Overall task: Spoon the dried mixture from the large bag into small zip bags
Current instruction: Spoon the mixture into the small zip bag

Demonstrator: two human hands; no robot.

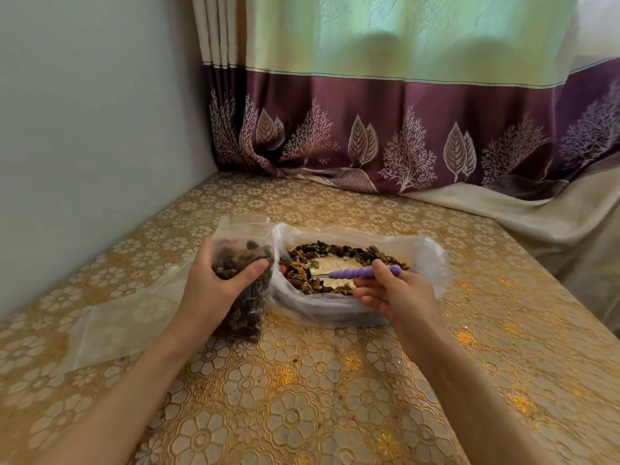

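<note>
Lumpy dried mixture (339, 251) rings crinkled clear large bag (432, 263).

The spoon's bowl (307, 276) was buried in the dried mixture (303, 270), only its purple handle showing. The left hand (214, 283) covered the middle of the small zip bag (243, 263), its fingers out of sight behind. Both forearms ran off the bottom edge. The desk (302, 397) was cut off at the right and below.
</note>
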